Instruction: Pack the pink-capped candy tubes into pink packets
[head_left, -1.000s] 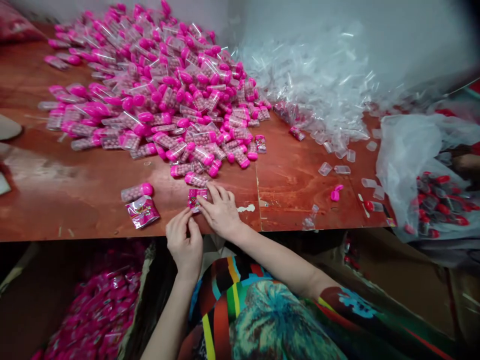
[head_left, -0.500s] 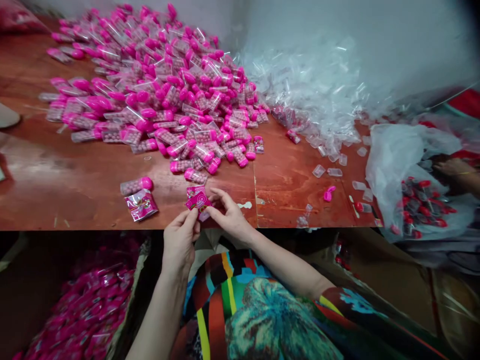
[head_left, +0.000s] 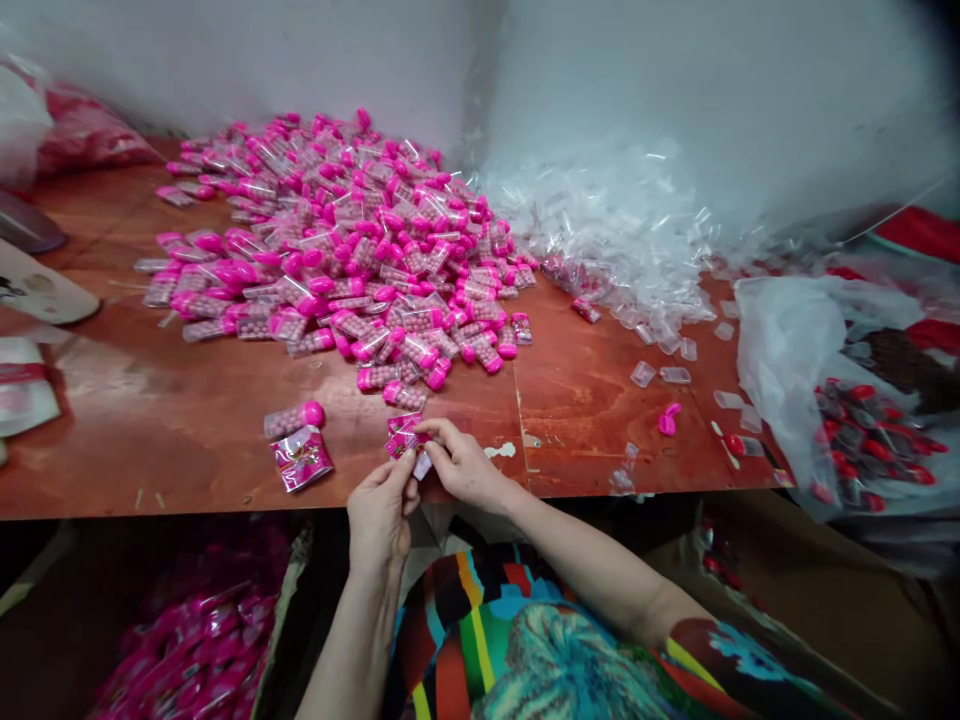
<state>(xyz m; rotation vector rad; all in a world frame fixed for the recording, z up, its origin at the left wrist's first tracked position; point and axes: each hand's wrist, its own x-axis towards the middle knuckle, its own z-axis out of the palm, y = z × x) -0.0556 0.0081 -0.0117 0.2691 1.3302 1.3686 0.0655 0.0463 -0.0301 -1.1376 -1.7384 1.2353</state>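
Note:
Close to the table's front edge, my left hand pinches a small pink printed slip, thumb and finger at its lower edge. My right hand grips the slip's right side with bent fingertips. A whitish piece shows between my fingers; whether it is the slip's back or a separate piece I cannot tell. To the left lie a shiny pink packet and a clear tube of pink beads with a pink cap. A heap of similar pink-capped tubes spreads behind my hands.
Clear plastic cases are piled at the back right. Nearer stand a pink cap and a white bag of red-capped containers. Below the table at left, a box holds many pink packets.
The view has tilted up, so the tabletop sits lower in the picture. My fingers have shifted on the slip, my right hand now covers more of it, and a whitish piece shows.

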